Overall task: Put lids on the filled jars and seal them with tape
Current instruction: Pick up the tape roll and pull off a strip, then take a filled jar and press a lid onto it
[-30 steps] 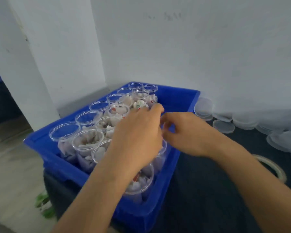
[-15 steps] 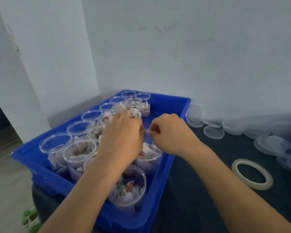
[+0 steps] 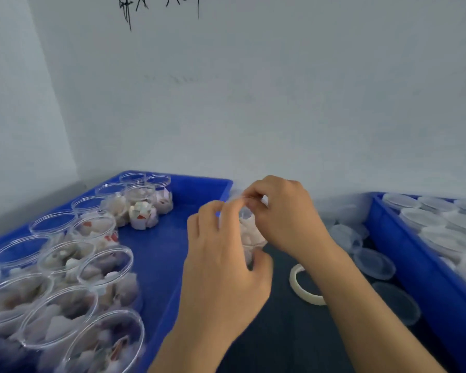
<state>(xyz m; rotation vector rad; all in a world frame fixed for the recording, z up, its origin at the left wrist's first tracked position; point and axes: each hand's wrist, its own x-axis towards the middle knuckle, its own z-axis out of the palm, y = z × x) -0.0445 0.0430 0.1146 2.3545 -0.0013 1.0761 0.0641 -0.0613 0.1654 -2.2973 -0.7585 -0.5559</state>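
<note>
holding one filled jar (image 3: 249, 235) lifted above the desk (image 3: 293, 332) beside the blue bin (image 3: 172, 251), left hand (image 3: 221, 262) gripping its body, right hand (image 3: 283, 214) pinching its rim, a lid should go on squarely before taping.

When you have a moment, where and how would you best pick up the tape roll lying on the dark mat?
Probably from above: the tape roll lies flat, so pinch its near band, one finger inside the hole and the thumb outside. The right hand is nearer, though it now holds the jar.
</note>
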